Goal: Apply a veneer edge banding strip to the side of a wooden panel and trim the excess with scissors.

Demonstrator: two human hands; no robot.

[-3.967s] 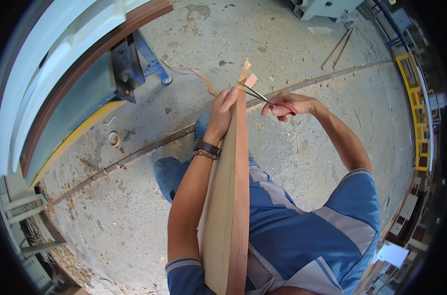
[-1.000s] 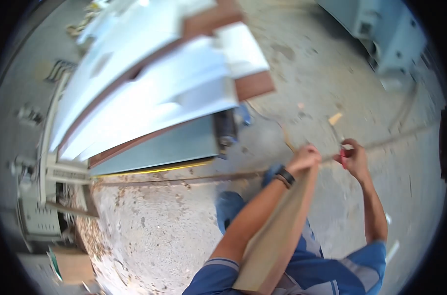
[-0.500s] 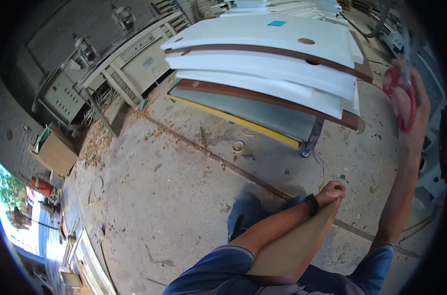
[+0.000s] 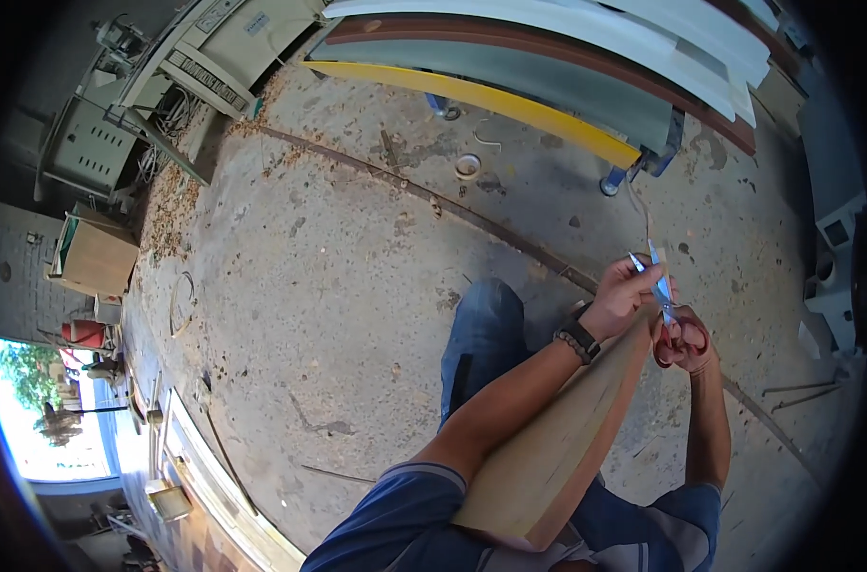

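Observation:
A wooden board (image 4: 557,448) with a pale face and a reddish-brown edge lies slanted under my left forearm, one end near my body and the other by my hands. At that far end my left hand (image 4: 621,303) is closed, pinching what looks like a thin tan strip (image 4: 660,255); its lower part is hidden by the fingers. My right hand (image 4: 689,345) grips the red-handled scissors (image 4: 666,296) through the loops. Their blades are spread and point away from me, right beside my left fingertips, at the board's corner.
Ahead stands a wheeled lift table (image 4: 500,98) with a yellow edge, stacked with white-and-brown panels (image 4: 586,43). A tape roll (image 4: 468,166) and a metal floor rail (image 4: 395,179) lie before it. Machines (image 4: 214,48) stand far left, a grey machine (image 4: 838,229) at right.
My right hand has brought the scissors down from the upper right to my left hand, and their blades are now spread. The view has tipped downward, so the panel stack sits higher.

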